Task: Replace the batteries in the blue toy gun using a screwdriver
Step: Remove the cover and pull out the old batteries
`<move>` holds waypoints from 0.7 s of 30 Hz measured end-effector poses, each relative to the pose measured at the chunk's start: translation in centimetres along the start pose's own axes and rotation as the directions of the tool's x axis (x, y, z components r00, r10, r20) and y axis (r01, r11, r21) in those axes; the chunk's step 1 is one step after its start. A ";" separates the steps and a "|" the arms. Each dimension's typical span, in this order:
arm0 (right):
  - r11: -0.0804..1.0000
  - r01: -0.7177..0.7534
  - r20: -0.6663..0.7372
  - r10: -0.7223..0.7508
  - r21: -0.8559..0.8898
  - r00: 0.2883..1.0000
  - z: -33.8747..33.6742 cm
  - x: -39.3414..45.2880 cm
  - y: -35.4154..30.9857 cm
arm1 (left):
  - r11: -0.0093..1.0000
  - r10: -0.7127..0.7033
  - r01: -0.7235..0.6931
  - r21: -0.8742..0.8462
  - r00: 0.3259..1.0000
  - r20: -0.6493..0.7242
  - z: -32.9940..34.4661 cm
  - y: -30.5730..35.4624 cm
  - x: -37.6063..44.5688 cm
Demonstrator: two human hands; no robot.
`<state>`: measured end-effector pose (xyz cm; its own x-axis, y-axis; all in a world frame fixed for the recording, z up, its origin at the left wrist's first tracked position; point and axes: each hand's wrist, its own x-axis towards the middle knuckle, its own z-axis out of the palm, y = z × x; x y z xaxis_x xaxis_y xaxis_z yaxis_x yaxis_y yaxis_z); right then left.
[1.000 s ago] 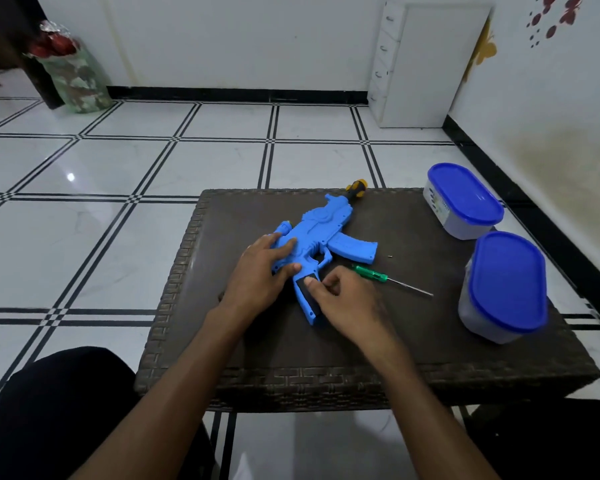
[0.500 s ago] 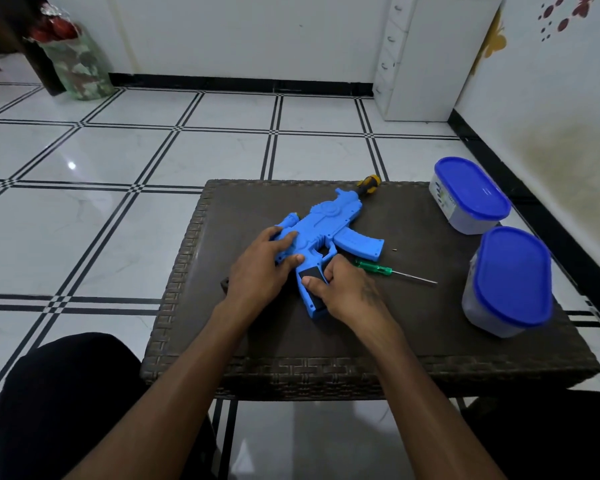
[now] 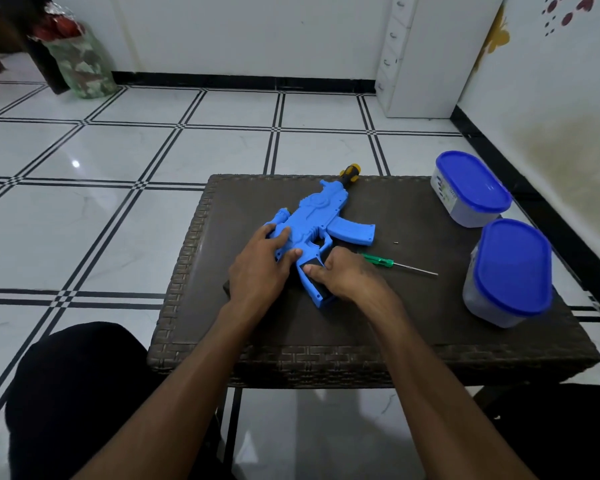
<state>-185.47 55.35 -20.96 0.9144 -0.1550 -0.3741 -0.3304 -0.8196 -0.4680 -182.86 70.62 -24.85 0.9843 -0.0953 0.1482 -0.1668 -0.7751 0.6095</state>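
since a second ago the right hand (image 3: 343, 277) has slid further onto the toy gun (image 3: 317, 226), its fingers now curled over the dark opening in the grip (image 3: 314, 282); the gun itself has barely shifted. the left hand (image 3: 262, 268) presses flat on the gun's rear, fingers straight. the gun lies on the worktop (image 3: 361, 327), long axis running from near-left to far-right. the green screwdriver (image 3: 392, 264) lies just right of the right hand, the nearer hand to take it.
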 end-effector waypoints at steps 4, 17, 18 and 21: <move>1.000 0.004 0.004 -0.004 0.015 1.000 0.2 -0.1 -0.2 | 1.000 -0.015 0.015 0.023 1.000 -0.008 -0.1 0.2 0.0; 0.900 0.084 -0.114 -0.038 0.428 0.993 0.2 -3.8 1.6 | 0.999 -0.010 0.010 0.037 1.000 -0.002 -0.4 0.7 -0.3; 0.879 0.100 -0.121 -0.049 0.467 0.991 0.1 -4.0 1.9 | 0.999 -0.010 0.010 0.042 1.000 0.001 -0.4 0.7 -0.3; 0.884 0.189 -0.239 -0.091 0.428 0.967 -0.9 -4.9 3.2 | 0.999 -0.013 0.012 0.053 1.000 0.015 -0.6 0.7 -0.3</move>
<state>-190.77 53.00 -19.94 0.9700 -0.2068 -0.1275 -0.2190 -0.5172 -0.8274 -183.28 70.44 -24.01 0.9872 -0.0944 0.1289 -0.1516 -0.8082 0.5690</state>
